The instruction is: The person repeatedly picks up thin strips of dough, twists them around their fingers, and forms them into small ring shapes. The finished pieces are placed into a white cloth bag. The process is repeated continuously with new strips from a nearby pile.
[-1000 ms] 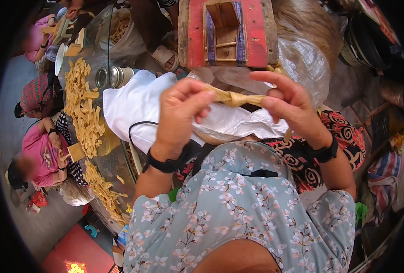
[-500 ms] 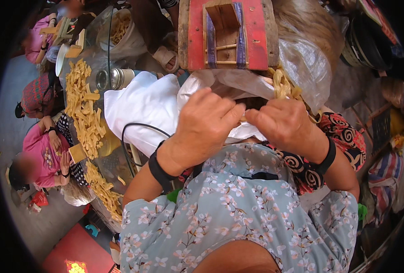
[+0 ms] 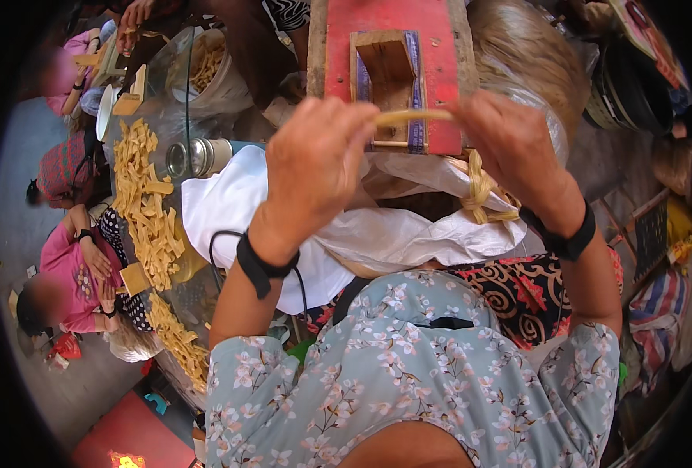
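My left hand [image 3: 315, 160] and my right hand [image 3: 513, 156] are closed on the two ends of a short tan-yellow strip [image 3: 414, 117], held level between them. Both hands are slightly blurred. The strip crosses in front of a small wooden box frame [image 3: 389, 69] fixed on a worn red board [image 3: 444, 66]. Under my hands, a white plastic sack [image 3: 431, 238] lies across my lap with its mouth gaping. A looped bundle of tan-yellow strands [image 3: 477, 187] hangs at the sack's right side. My fingers hide the strip's ends.
Piles of tan-yellow strips [image 3: 145, 203] cover a table on the left, beside a metal-lidded jar [image 3: 205, 156]. A large bundle of long brown fibres [image 3: 525, 58] stands right of the board. Several people are at the left; someone's hand [image 3: 134, 19] shows at the top.
Both hands have risen away from me, from over the sack to the board. They have moved apart, and the strip now shows between them. The sack's mouth lies more in view.
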Action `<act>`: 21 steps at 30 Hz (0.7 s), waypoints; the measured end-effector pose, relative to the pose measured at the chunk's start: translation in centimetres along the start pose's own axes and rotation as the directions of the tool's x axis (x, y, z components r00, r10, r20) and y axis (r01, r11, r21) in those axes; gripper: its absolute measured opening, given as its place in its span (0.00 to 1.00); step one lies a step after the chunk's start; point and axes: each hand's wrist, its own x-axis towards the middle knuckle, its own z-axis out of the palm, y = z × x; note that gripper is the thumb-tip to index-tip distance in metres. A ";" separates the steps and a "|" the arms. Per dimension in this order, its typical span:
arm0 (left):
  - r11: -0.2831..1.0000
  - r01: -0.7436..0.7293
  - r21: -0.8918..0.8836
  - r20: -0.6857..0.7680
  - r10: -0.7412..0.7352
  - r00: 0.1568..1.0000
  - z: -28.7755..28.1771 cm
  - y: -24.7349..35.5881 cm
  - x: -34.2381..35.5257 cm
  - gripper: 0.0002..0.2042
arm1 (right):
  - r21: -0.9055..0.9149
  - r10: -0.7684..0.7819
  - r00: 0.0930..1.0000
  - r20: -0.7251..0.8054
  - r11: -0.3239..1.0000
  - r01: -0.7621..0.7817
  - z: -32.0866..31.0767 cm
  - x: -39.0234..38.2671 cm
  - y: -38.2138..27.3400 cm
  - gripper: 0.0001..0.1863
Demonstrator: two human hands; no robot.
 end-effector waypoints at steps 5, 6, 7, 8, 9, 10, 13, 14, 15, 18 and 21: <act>0.994 0.113 0.009 -0.077 -0.112 0.991 1.4 -3.3 1.9 0.06 | -0.044 -0.001 0.999 -0.039 0.999 -0.001 2.4 2.7 2.4 0.06; 0.988 0.122 -0.098 -0.060 -0.128 0.990 2.2 -4.0 1.4 0.06 | -0.070 0.033 0.999 0.004 0.997 -0.033 2.8 2.5 2.7 0.06; 0.991 0.128 -0.040 -0.038 -0.130 0.991 2.1 -3.8 1.2 0.06 | -0.054 0.046 0.999 0.002 0.997 -0.046 3.1 1.9 3.4 0.05; 0.991 0.134 0.017 -0.015 -0.134 0.991 1.9 -3.2 0.7 0.06 | -0.037 0.060 0.998 0.002 0.998 -0.060 3.1 0.8 4.3 0.05; 0.988 0.137 0.074 0.008 -0.138 0.990 1.6 -2.5 0.2 0.06 | -0.020 0.074 0.997 0.002 0.997 -0.074 3.1 -0.1 5.0 0.05; 0.994 0.107 0.034 0.075 -0.109 0.991 0.7 -2.2 -0.4 0.07 | -0.015 0.167 0.986 0.008 0.986 -0.167 2.6 -1.1 4.5 0.08; 0.993 -0.094 -0.077 -0.061 0.089 0.994 -1.7 0.9 -1.2 0.09 | 0.126 -0.015 0.993 -0.115 0.992 0.029 1.6 -2.0 1.6 0.13; 0.990 -0.080 -0.113 -0.100 0.069 0.993 -2.0 0.8 -2.1 0.12 | 0.057 -0.066 0.998 -0.020 0.996 0.067 0.8 -2.0 0.2 0.18; 0.963 -0.003 -0.269 -0.112 -0.028 0.993 -1.5 0.8 -2.9 0.10 | 0.013 -0.131 0.991 -0.029 0.991 0.131 0.2 -1.7 -1.1 0.16; 0.478 0.549 -0.685 0.466 -0.292 0.835 -1.0 3.3 -3.4 0.12 | -0.094 -0.302 0.952 -0.044 0.950 0.297 0.0 -0.8 -3.8 0.15; 0.111 0.782 -0.613 0.767 -0.156 0.623 -1.0 3.0 -4.1 0.12 | -0.074 -0.319 0.942 -0.106 0.947 0.312 0.2 -1.0 -4.5 0.16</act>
